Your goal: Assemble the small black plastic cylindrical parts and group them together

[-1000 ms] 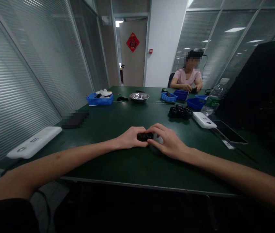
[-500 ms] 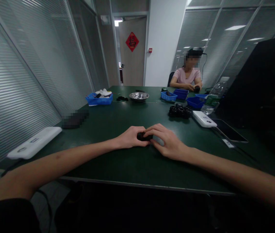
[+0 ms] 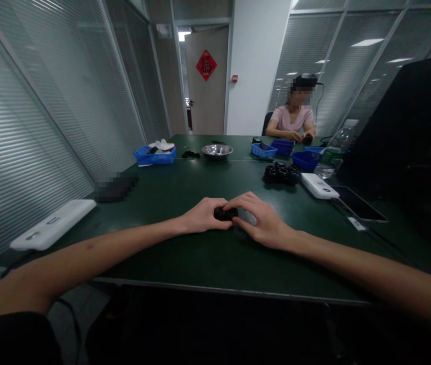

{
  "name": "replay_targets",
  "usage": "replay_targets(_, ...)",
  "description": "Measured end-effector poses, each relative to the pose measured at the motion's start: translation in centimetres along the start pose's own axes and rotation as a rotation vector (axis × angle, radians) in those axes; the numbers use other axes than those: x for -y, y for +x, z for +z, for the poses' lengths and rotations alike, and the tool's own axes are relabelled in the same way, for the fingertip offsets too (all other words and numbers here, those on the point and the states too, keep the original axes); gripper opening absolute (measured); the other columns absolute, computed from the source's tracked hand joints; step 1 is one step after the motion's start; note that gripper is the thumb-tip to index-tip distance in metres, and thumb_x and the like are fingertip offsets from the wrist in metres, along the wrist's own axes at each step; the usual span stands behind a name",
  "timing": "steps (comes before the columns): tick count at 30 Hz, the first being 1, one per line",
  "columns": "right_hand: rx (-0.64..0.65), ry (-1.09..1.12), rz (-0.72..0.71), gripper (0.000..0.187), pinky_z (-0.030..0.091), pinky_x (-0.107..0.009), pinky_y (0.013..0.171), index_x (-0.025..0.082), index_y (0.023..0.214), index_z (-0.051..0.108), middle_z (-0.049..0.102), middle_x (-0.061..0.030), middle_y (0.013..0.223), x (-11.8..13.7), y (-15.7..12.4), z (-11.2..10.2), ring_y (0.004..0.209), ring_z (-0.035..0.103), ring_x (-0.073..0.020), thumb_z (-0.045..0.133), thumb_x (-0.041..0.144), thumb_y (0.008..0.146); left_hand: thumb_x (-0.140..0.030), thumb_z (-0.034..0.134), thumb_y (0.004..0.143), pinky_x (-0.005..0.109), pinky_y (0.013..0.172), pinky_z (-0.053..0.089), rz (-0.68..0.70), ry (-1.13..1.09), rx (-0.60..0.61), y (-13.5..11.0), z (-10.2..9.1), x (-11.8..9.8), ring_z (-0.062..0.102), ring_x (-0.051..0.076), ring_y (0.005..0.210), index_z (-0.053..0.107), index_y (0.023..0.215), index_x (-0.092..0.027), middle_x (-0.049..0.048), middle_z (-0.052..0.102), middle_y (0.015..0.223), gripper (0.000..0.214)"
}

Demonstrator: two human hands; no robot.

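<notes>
Above the dark green table [image 3: 185,263], a small black rounded part [image 3: 223,214] sits between my two hands; its exact kind does not show. My left hand [image 3: 204,215] is closed around its left side, thumb below and fingers above. With bent fingers, my right hand [image 3: 261,220] pinches the right end of the same part between thumb and fingertips. The fingers cover much of the part. Farther back on the right lies a cluster of similar-looking black round parts [image 3: 281,174].
White power banks [image 3: 53,224] [image 3: 318,186] lie left and right, with a phone [image 3: 359,204] and a bottle [image 3: 332,154]. Toward the far side are a metal bowl [image 3: 217,151], a blue basket [image 3: 154,155] and blue trays [image 3: 283,147]. A person [image 3: 293,119] sits across, handling something black.
My right fingers have shifted slightly on the black part, and a little more of it shows. My left hand keeps its hold, almost unmoved.
</notes>
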State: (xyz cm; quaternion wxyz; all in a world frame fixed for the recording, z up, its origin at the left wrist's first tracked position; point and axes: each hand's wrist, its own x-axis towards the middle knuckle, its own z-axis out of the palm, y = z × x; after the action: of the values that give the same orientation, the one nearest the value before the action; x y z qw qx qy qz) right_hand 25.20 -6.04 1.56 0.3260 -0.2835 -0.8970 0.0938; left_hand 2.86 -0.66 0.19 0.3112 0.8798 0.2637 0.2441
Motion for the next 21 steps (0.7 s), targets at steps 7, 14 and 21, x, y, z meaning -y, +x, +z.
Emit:
replay_targets(7, -0.11, -0.016, 0.144, 0.031, 0.055, -0.044, 0.086, 0.022, 0.12, 0.061, 0.061, -0.0099, 0.115, -0.5, -0.1, 1.0, 0.101, 0.061, -0.026, 0.072, 0.032, 0.093, -0.032, 0.077, 0.083, 0.03, 0.08, 0.046, 0.03, -0.041, 0.024, 0.1, -0.1, 0.3, 0.063, 0.021, 0.092, 0.065, 0.13, -0.017, 0.0071, 0.07, 0.113, 0.051)
replay_targets(14, -0.044, 0.056, 0.062, 0.029, 0.055, -0.04, 0.081, 0.024, 0.124, 0.057, 0.061, -0.01, 0.12, -1.3, -0.6, 0.4, 0.102, 0.061, -0.0253, 0.064, 0.026, 0.096, -0.041, 0.078, 0.082, 0.027, 0.072, 0.043, -0.02, -0.055, -0.022, 0.0, 0.0, 0.2, 0.06, 0.017, 0.082, 0.064, 0.116, -0.018, 0.0021, 0.066, 0.097, 0.044)
replay_targets(21, -0.096, 0.004, 0.203, 0.037, 0.055, -0.041, 0.079, 0.022, 0.118, 0.056, 0.061, -0.0081, 0.111, -1.2, -0.3, 0.9, 0.093, 0.062, -0.0239, 0.075, 0.037, 0.09, -0.034, 0.078, 0.08, 0.028, 0.071, 0.043, -0.025, -0.027, 0.009, 0.0, -0.2, 0.0, 0.058, 0.017, 0.08, 0.063, 0.112, -0.017, 0.0014, 0.064, 0.093, 0.039)
